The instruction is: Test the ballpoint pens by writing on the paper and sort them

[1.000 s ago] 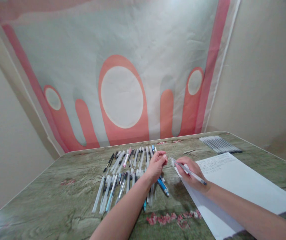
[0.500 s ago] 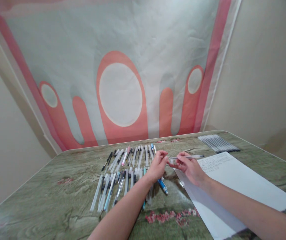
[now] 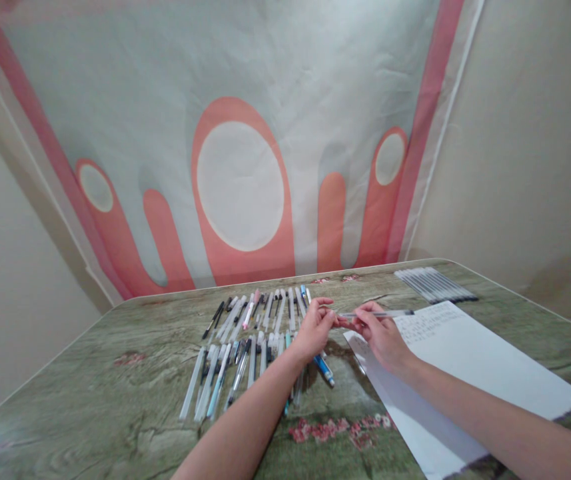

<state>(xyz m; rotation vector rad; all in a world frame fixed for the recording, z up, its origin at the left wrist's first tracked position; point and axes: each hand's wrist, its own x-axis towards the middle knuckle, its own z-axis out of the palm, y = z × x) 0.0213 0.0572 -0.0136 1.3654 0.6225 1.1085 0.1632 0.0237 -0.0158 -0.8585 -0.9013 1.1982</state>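
Above the table, a slim clear pen [image 3: 390, 313] with a dark end lies nearly level between my hands. My right hand [image 3: 380, 337] is closed in a pinch round its middle, and the dark end points right. At the pen's left end, my left hand [image 3: 315, 327] has its fingers curled, with thumb and fingertips at the tip; exactly what they cover is hidden. Beneath my left wrist lies a blue pen [image 3: 324, 371]. A white sheet of paper [image 3: 485, 373] with handwriting near its top lies under my right forearm.
Two rows of pens, an upper row [image 3: 265, 312] and a lower row [image 3: 220, 380], lie left of my hands. A neat row of clear pens [image 3: 435, 285] lies at the back right of the wood-patterned table [image 3: 90, 400]. A printed cloth [image 3: 305, 100] hangs behind.
The pen has shifted slightly right, and its left end now sits against my left fingertips. My hands have moved closer together at the tip. The view tilts a little.
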